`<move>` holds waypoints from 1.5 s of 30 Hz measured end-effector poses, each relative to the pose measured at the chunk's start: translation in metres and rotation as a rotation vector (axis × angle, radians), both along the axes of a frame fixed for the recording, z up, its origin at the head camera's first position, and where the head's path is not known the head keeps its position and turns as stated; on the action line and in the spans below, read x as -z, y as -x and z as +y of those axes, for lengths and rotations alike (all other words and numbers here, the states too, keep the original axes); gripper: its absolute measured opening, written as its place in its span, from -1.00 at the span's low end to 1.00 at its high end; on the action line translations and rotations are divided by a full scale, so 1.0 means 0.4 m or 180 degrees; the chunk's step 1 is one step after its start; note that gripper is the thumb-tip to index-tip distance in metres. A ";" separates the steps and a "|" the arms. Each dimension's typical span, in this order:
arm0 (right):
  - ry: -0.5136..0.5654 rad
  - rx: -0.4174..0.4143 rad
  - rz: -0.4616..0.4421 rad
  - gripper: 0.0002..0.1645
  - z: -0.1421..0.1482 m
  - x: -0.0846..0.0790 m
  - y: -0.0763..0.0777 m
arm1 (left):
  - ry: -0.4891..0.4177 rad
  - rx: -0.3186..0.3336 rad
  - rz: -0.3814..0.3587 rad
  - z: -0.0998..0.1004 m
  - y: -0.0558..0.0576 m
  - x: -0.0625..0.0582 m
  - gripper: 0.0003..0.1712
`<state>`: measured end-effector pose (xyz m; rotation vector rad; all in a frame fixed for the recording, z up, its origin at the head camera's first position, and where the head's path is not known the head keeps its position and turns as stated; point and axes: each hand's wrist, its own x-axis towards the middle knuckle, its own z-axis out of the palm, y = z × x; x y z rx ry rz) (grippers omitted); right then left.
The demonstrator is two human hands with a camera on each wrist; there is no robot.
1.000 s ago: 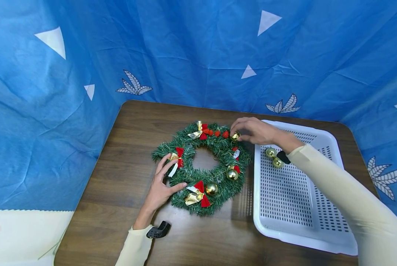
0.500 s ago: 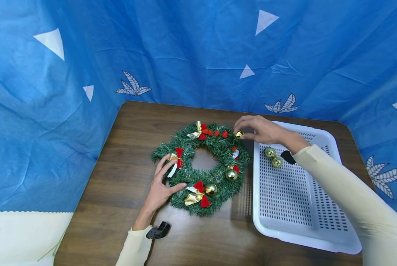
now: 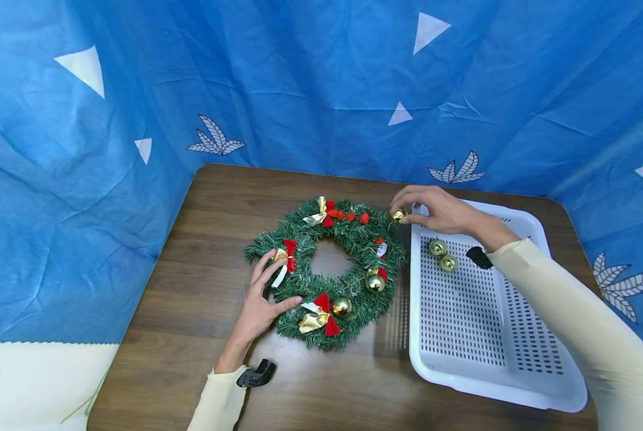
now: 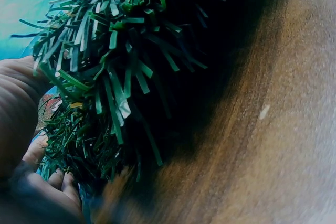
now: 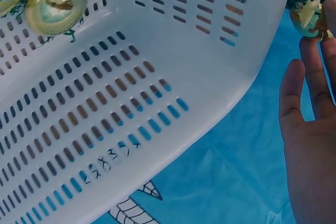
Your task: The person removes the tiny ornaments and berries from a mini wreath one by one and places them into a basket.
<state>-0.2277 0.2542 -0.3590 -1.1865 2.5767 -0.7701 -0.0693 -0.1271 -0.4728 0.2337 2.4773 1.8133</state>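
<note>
A green tinsel Christmas wreath [image 3: 300,227] lies on the table in the head view, with red-and-gold bows, red berries and gold baubles on it. My left hand [image 3: 259,308] holds its lower left side, thumb and fingers spread over the greenery; tufts lie between them in the left wrist view. Beyond the wreath's upper right edge, my right hand [image 3: 434,209] pinches a gold bauble [image 3: 398,215] between thumb and fingers. The right wrist view shows that bauble [image 5: 308,17] at the fingertips, partly cut off. Greenery shows beside it there; I cannot tell whether they touch.
A white perforated plastic basket [image 3: 415,323] stands right of the wreath, with two gold baubles [image 3: 449,263] inside. The right forearm passes over it. Blue printed cloth [image 3: 311,90] hangs behind the brown wooden table [image 3: 192,287].
The right hand has drawn the gold bauble rightward, from the wreath's upper right out past its edge toward the basket. The left hand and the wreath stay in place.
</note>
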 end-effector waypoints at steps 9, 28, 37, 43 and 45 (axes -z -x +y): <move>-0.0040 0.0240 0.0030 -0.68 0.045 -0.014 -0.016 | -0.0049 0.0023 -0.0032 0.007 -0.007 -0.040 -0.14; -0.0250 0.0892 0.0137 -0.62 0.136 -0.029 -0.058 | -0.0058 0.0016 -0.0063 0.005 -0.006 -0.036 -0.14; -0.0281 0.0969 0.0222 -0.61 0.190 -0.018 -0.080 | -0.0064 0.0015 -0.0065 0.005 -0.005 -0.037 -0.13; -0.0450 0.1104 0.0176 -0.61 0.228 -0.005 -0.098 | -0.0049 0.0015 -0.0084 0.005 -0.006 -0.038 -0.13; -0.0522 0.1153 0.0159 -0.61 0.239 -0.001 -0.104 | -0.0046 0.0018 -0.0092 0.005 -0.006 -0.039 -0.13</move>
